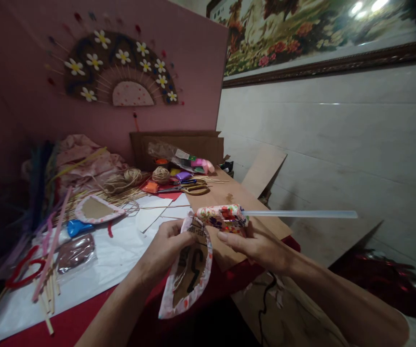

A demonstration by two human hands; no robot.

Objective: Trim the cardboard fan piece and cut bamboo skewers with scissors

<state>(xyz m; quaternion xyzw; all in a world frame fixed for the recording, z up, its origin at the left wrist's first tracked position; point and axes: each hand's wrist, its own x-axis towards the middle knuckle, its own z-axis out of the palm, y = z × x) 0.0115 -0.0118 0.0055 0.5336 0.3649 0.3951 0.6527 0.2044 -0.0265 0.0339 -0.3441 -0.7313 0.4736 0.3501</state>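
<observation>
My left hand (169, 243) grips a curved piece of cardboard (196, 274), its rim wrapped in pink floral fabric and dark print showing on its bare middle. In my right hand (256, 246) is a hot glue gun (220, 214) with a flowery covering, fingers closed around its handle. A long translucent glue stick (301, 213) juts from the gun's back to the right. The gun's tip is at the top edge of the cardboard piece; whether it touches cannot be made out. A similar fabric-rimmed piece (97, 210) lies on the white paper to the left.
Scissors (193, 188), twine balls (161, 175), thin sticks and coloured clay packets lie farther back. A brown clay bag (76, 253) and red pipe cleaner (25, 274) rest at left. A flower-decorated fan (121, 67) is on the pink board behind. The table's edge runs along the right.
</observation>
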